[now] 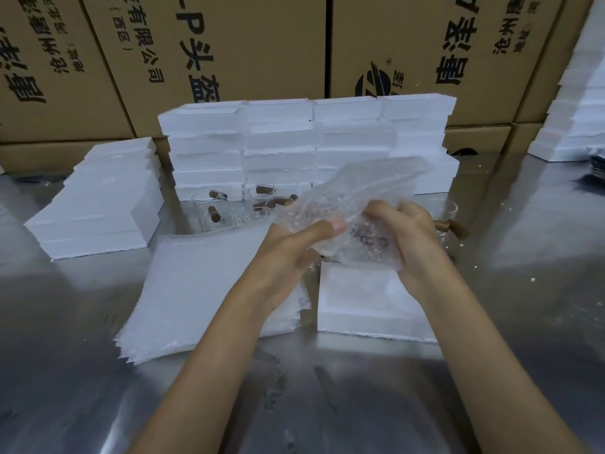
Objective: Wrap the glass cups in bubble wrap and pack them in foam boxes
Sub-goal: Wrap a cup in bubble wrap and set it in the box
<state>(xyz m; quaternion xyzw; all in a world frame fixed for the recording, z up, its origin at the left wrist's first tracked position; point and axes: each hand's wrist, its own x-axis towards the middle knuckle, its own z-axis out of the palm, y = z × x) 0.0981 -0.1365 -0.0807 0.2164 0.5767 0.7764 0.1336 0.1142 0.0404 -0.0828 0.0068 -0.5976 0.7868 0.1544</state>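
Observation:
Both hands hold a bubble wrap sheet (353, 198) above the table, with a glass cup inside it, seen as a dark patch (366, 239). My left hand (294, 247) pinches the wrap with thumb and fingers on its left side. My right hand (412, 237) grips the wrapped bundle from the right. Directly below them sits an open foam box (360, 309). A stack of flat bubble wrap sheets (203, 290) lies to its left. Several bare glass cups with brown handles (229, 208) stand behind, and one more cup (447, 217) stands at the right.
A wall of stacked foam boxes (294, 142) stands at the back, with foam lids (101, 204) piled at the left and more foam (576, 103) at the far right. Cardboard cartons (229, 44) line the rear. The steel table (327, 404) stretches toward me.

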